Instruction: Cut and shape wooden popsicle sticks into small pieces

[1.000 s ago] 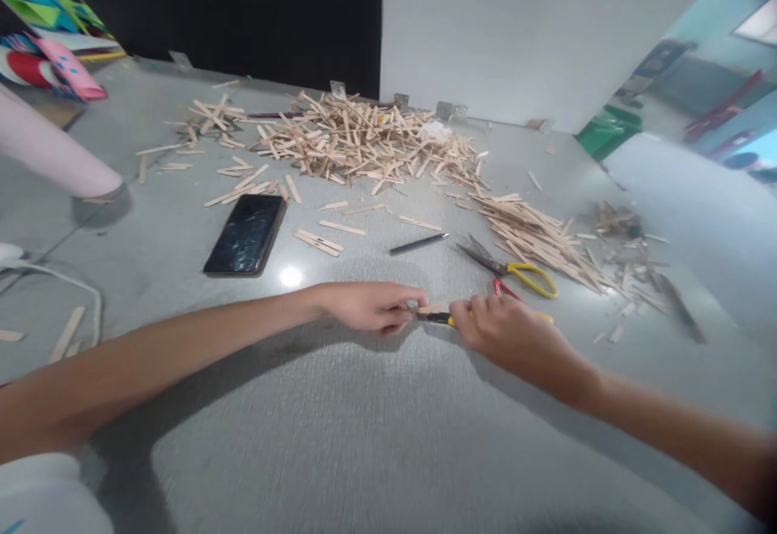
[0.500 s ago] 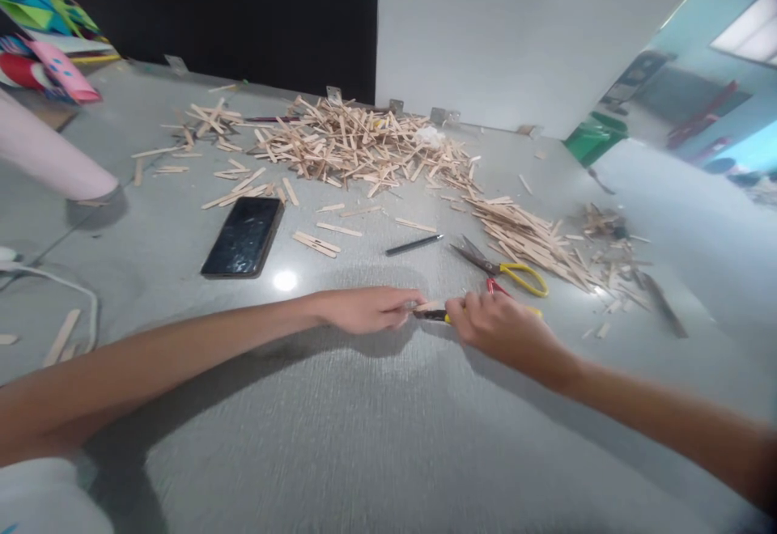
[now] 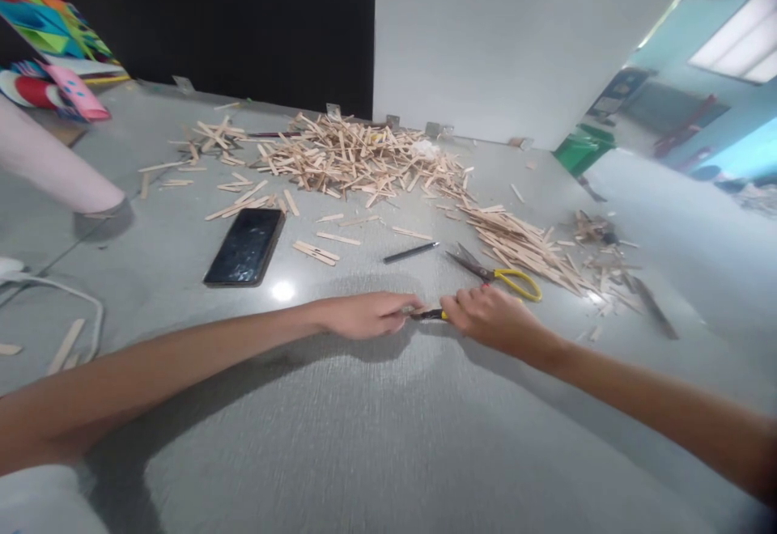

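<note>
My left hand rests on the grey table, its fingers pinched on a small piece of wooden stick at its tip. My right hand is closed around a tool with a dark blade and a yellow handle; the blade meets the stick piece between the two hands. Just behind my right hand lie yellow-handled scissors, blades apart. A dark pen lies behind the hands.
A large heap of wooden sticks lies at the back, a neater bundle at the right. A black phone lies left of centre. A white cable and another person's pink sleeve are at the left.
Both hands stay together at the same spot; my right hand has closed in a little toward my left. The red handle seen behind it earlier is now hidden.
</note>
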The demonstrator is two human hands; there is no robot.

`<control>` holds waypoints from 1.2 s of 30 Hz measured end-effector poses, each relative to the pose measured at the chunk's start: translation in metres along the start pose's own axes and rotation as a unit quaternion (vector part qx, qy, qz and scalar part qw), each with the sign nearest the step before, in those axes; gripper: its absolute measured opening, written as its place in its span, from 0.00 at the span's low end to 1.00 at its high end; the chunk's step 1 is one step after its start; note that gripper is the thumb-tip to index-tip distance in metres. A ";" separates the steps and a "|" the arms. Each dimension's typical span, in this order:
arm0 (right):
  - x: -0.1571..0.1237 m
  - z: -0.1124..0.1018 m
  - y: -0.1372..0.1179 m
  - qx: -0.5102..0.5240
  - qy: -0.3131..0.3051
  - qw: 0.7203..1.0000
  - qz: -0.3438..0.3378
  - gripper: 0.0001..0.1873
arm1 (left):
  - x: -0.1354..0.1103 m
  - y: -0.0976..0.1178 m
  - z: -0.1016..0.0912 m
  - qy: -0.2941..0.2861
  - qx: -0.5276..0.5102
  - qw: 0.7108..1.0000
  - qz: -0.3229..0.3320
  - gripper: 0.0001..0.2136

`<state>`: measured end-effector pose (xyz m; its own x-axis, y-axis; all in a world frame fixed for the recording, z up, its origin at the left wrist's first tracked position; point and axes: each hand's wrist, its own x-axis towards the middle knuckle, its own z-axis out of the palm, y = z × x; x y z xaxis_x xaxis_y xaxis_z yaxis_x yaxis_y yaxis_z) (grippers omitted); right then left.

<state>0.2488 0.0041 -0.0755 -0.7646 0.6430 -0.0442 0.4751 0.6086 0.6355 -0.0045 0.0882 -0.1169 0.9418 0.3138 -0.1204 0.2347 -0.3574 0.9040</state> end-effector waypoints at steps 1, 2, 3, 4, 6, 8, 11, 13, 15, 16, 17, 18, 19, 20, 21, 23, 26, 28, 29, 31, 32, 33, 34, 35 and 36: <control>-0.001 -0.001 -0.002 -0.004 -0.002 1.000 0.008 0.15 | 0.000 -0.001 0.000 0.000 -0.001 1.000 0.002 0.11; -0.001 -0.003 -0.004 -0.010 -0.006 1.000 0.020 0.15 | 0.000 -0.001 0.000 -0.003 -0.002 1.000 0.005 0.11; -0.002 -0.005 -0.007 -0.017 -0.010 0.999 0.032 0.16 | 0.000 -0.001 0.000 -0.006 -0.005 1.000 0.009 0.11; -0.002 -0.006 -0.009 -0.022 -0.013 0.999 0.040 0.16 | 0.000 -0.001 0.000 -0.008 -0.007 1.000 0.013 0.11; -0.002 -0.005 -0.008 -0.019 -0.012 0.999 0.033 0.16 | 0.000 -0.001 0.000 -0.008 -0.009 1.000 0.016 0.12; 0.000 -0.001 -0.003 -0.003 -0.007 1.000 0.005 0.15 | 0.000 -0.001 0.000 -0.002 -0.009 1.000 0.016 0.14; 0.001 -0.003 -0.002 0.002 -0.010 1.000 -0.004 0.15 | 0.001 -0.003 0.001 0.003 -0.007 1.000 0.023 0.14; 0.001 -0.010 -0.009 -0.018 -0.021 0.999 0.028 0.15 | 0.000 -0.003 0.001 -0.001 -0.005 0.999 0.032 0.13; 0.001 -0.013 -0.014 -0.042 -0.032 0.997 0.059 0.14 | 0.000 -0.004 0.002 0.000 -0.001 0.999 0.038 0.12; 0.001 -0.012 -0.014 -0.039 -0.027 0.998 0.049 0.15 | 0.000 -0.003 0.002 0.003 0.001 0.999 0.038 0.12; 0.001 -0.009 -0.012 -0.031 -0.022 0.999 0.033 0.15 | 0.000 -0.003 0.002 0.006 0.003 0.999 0.037 0.12; 0.002 -0.004 -0.008 -0.021 -0.018 1.000 0.015 0.14 | 0.000 -0.003 0.002 0.009 0.005 0.999 0.036 0.13; 0.003 0.000 -0.005 -0.011 -0.016 1.000 0.000 0.14 | 0.000 -0.002 0.002 0.011 0.007 0.999 0.034 0.13; 0.004 0.003 -0.002 -0.003 -0.015 1.000 -0.011 0.14 | 0.000 -0.002 0.002 0.012 0.009 0.999 0.033 0.14; 0.005 0.004 -0.001 0.000 -0.017 1.000 -0.015 0.13 | 0.000 -0.002 0.002 0.014 0.010 0.999 0.033 0.14; 0.005 -0.001 -0.005 -0.005 -0.025 1.000 -0.001 0.14 | 0.000 -0.003 0.002 0.014 0.011 0.999 0.036 0.13; 0.005 -0.011 -0.014 -0.029 -0.044 0.998 0.044 0.15 | 0.000 -0.003 0.002 0.014 0.011 0.999 0.043 0.11; 0.005 -0.011 -0.014 -0.024 -0.043 0.998 0.033 0.16 | 0.000 -0.003 0.003 0.019 0.012 0.999 0.042 0.10; 0.005 -0.009 -0.012 -0.017 -0.041 0.999 0.020 0.16 | 0.000 -0.003 0.003 0.022 0.013 0.999 0.040 0.11; 0.006 -0.005 -0.008 -0.006 -0.040 0.999 0.000 0.15 | 0.000 -0.003 0.004 0.028 0.015 0.999 0.038 0.12; 0.006 -0.005 -0.008 -0.006 -0.041 0.999 0.000 0.15 | 0.000 -0.003 0.004 0.029 0.016 0.999 0.039 0.12; 0.007 -0.007 -0.010 -0.010 -0.046 0.999 0.007 0.15 | 0.000 -0.002 0.004 0.029 0.018 0.999 0.041 0.12; 0.006 -0.009 -0.012 -0.017 -0.051 0.998 0.020 0.15 | 0.000 -0.002 0.004 0.028 0.019 0.998 0.043 0.12; 0.006 -0.013 -0.015 -0.027 -0.058 0.997 0.037 0.15 | 0.000 -0.002 0.003 0.027 0.020 0.998 0.046 0.13; 0.006 -0.015 -0.018 -0.037 -0.064 0.996 0.052 0.15 | 0.000 -0.002 0.003 0.027 0.021 0.998 0.047 0.13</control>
<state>0.2289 -0.0098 -0.0756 -0.6489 0.7575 -0.0713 0.5114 0.5036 0.6963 -0.0042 0.0860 -0.1199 0.9461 0.3236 -0.0116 0.1558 -0.4235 0.8924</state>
